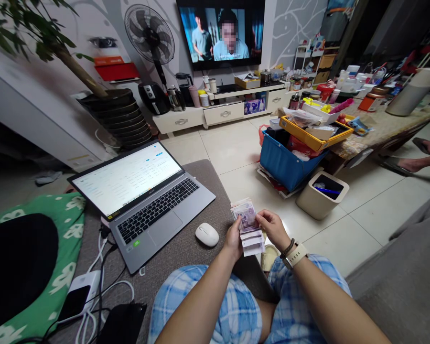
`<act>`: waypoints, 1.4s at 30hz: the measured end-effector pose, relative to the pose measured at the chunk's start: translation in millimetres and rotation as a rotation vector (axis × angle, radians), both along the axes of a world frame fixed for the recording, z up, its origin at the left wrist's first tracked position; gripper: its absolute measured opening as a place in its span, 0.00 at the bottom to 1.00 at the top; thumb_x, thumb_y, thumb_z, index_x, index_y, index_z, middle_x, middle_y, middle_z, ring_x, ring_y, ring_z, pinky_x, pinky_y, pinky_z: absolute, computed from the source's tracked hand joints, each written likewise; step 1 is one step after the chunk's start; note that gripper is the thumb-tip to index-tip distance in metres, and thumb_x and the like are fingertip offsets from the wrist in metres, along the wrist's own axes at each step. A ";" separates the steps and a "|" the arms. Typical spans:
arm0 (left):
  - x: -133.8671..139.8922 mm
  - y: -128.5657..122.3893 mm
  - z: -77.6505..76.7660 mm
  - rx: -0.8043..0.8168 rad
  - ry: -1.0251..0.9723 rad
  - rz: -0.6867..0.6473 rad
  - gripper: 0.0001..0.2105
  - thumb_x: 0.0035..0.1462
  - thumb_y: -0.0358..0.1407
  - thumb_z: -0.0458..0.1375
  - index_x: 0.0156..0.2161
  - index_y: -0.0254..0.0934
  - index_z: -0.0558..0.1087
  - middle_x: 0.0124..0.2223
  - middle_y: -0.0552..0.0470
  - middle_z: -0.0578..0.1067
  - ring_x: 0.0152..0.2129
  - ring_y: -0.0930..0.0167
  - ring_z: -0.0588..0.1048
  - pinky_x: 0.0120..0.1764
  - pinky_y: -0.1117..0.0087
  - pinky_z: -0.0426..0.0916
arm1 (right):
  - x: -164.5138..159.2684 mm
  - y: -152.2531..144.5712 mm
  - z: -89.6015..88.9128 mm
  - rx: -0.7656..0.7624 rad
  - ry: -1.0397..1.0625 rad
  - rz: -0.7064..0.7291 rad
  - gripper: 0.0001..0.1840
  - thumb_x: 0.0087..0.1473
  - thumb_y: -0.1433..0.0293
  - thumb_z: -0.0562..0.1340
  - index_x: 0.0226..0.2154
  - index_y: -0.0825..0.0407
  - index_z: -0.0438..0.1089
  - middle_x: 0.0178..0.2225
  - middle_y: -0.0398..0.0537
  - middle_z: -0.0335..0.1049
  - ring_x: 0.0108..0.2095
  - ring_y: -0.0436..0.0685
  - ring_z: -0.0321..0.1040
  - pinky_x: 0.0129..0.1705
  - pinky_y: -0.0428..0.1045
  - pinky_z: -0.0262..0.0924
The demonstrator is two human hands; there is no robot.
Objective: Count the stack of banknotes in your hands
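A small stack of purplish banknotes (249, 219) is held above my knees, partly fanned, with lower ends hanging below the grip. My left hand (232, 239) is closed around the left side of the notes, thumb on top. With thumb and fingers pinched, my right hand (273, 229) grips the right edge of the top note. A watch with a pale strap (295, 255) and a dark braided bracelet sit on the right wrist. To the left of my hands, a white mouse (207, 234) lies on the grey upholstered seat (200, 179), beside an open laptop (154, 210).
A white power strip (79, 294) with tangled cables and a green patterned cushion (66, 248) lie at left. On the floor ahead stand a beige bin (320, 203) and a blue box (286, 160). A crowded table (387, 119) runs along the right; another person's feet (404, 163) show beyond.
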State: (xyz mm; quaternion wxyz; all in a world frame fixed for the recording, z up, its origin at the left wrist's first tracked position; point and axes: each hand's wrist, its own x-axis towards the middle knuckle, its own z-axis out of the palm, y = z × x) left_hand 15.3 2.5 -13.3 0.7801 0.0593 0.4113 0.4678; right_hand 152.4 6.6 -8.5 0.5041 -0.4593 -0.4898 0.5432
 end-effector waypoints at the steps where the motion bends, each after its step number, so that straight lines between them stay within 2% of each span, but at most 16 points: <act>1: 0.1 -0.1 -0.5 0.002 -0.005 -0.002 0.16 0.59 0.41 0.56 0.44 0.29 0.75 0.33 0.43 0.81 0.27 0.64 0.80 0.37 0.63 0.74 | 0.3 0.4 -1.3 0.004 -0.003 0.004 0.17 0.52 0.56 0.63 0.24 0.52 0.67 0.22 0.41 0.66 0.24 0.50 0.60 0.28 0.47 0.55; 8: 0.3 -1.0 -4.4 0.077 0.067 0.032 0.12 0.55 0.36 0.60 0.42 0.29 0.76 0.34 0.43 0.81 0.27 0.64 0.80 0.37 0.64 0.74 | 2.6 5.2 -15.2 0.002 -0.099 -0.112 0.19 0.43 0.55 0.70 0.24 0.51 0.66 0.22 0.41 0.65 0.24 0.51 0.60 0.26 0.47 0.55; 13: 0.2 -1.7 -6.5 0.120 0.131 0.049 0.09 0.51 0.32 0.63 0.38 0.30 0.76 0.30 0.46 0.80 0.25 0.67 0.78 0.35 0.66 0.73 | 4.1 6.6 -20.5 -0.007 -0.161 -0.205 0.22 0.40 0.51 0.70 0.28 0.50 0.66 0.22 0.43 0.67 0.24 0.53 0.62 0.26 0.47 0.56; 20: 1.7 -2.3 -6.8 0.140 0.147 0.037 0.09 0.51 0.33 0.64 0.37 0.29 0.76 0.30 0.45 0.80 0.25 0.66 0.78 0.36 0.66 0.72 | 4.1 5.8 -17.6 0.026 -0.217 -0.156 0.21 0.47 0.52 0.65 0.21 0.51 0.65 0.20 0.42 0.65 0.24 0.52 0.60 0.26 0.47 0.55; 28: 1.8 0.1 -9.7 0.108 0.016 0.038 0.14 0.57 0.40 0.60 0.42 0.29 0.76 0.37 0.43 0.81 0.30 0.65 0.79 0.39 0.65 0.73 | 2.8 4.5 -13.1 0.062 -0.147 -0.096 0.17 0.50 0.56 0.64 0.23 0.51 0.66 0.22 0.41 0.65 0.25 0.51 0.60 0.29 0.47 0.56; 37: -0.5 1.1 -7.8 0.054 -0.017 0.004 0.17 0.58 0.43 0.58 0.45 0.30 0.75 0.35 0.44 0.81 0.28 0.64 0.79 0.38 0.63 0.73 | 1.8 1.8 -5.5 0.042 -0.111 -0.047 0.16 0.51 0.56 0.64 0.24 0.51 0.66 0.23 0.41 0.64 0.25 0.51 0.60 0.29 0.46 0.55; 42: 0.2 1.7 -7.2 0.057 0.006 0.048 0.16 0.59 0.42 0.56 0.43 0.30 0.75 0.34 0.45 0.81 0.27 0.65 0.79 0.38 0.63 0.74 | 1.2 1.2 -4.9 0.047 -0.103 -0.044 0.16 0.50 0.57 0.64 0.23 0.51 0.66 0.22 0.40 0.63 0.25 0.51 0.59 0.29 0.46 0.55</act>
